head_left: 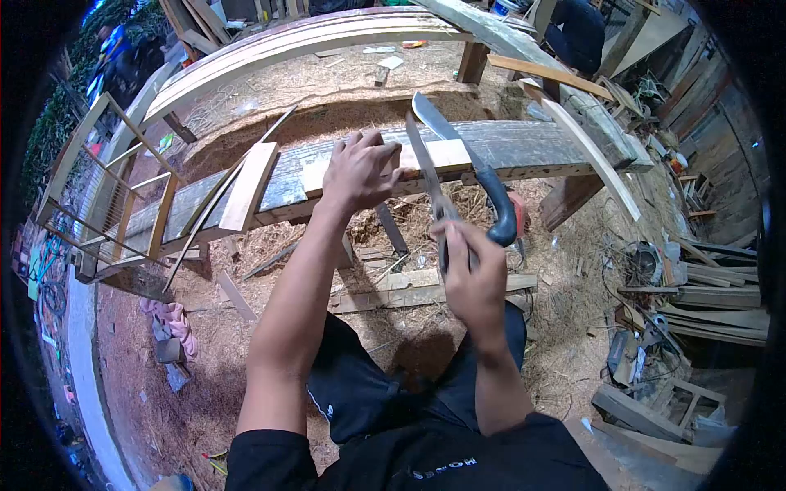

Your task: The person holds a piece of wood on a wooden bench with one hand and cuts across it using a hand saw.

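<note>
A pale wooden board (446, 154) lies along the dark wooden beam (524, 147). My left hand (360, 170) rests on the board with its fingers curled, pressing or gripping it. My right hand (472, 274) is wrapped round the handle of a long narrow blade (423, 155), which points away from me and crosses the board just right of my left hand. Beside it, a machete (438, 119) with a black handle (497, 200) lies across the beam, its handle hanging over the near edge. A second pale board (249, 186) sits on the beam to the left.
A wooden frame (123, 184) with thin rods stands at the left. Wood strips (589, 155) lean across the beam's right end. Stacked offcuts (712, 307) are at the right. Two people (575, 34) (119, 61) are in the background. Shavings cover the ground.
</note>
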`<move>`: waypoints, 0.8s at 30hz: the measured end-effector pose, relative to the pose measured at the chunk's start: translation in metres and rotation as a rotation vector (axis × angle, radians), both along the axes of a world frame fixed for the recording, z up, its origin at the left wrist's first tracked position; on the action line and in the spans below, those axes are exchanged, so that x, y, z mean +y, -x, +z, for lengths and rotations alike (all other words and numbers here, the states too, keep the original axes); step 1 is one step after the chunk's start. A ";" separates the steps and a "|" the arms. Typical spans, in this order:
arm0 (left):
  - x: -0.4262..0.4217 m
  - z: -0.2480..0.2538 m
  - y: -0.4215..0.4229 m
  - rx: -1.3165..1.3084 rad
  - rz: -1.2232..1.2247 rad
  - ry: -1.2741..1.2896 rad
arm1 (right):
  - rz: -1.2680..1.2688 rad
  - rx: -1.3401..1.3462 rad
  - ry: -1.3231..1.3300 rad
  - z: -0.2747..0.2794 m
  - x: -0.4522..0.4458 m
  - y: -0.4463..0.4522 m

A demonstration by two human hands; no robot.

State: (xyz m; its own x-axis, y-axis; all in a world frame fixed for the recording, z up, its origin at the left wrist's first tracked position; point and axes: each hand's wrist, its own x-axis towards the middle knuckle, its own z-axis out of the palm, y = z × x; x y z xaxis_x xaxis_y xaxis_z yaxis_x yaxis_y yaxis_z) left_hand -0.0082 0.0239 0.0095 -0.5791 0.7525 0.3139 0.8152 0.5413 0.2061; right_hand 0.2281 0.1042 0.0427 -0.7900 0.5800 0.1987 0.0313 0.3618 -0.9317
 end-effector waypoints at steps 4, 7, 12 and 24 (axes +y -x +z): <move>-0.001 0.001 -0.003 -0.004 0.013 -0.035 | 0.015 0.074 -0.075 0.000 0.000 0.014; -0.001 -0.001 -0.002 -0.007 0.045 -0.050 | 0.025 0.075 -0.121 0.001 -0.014 -0.019; 0.000 -0.005 0.002 0.037 0.001 -0.068 | -0.012 0.077 -0.078 -0.005 0.000 0.025; 0.000 -0.003 0.001 0.027 0.008 -0.030 | 0.012 -0.012 -0.011 0.007 0.003 0.021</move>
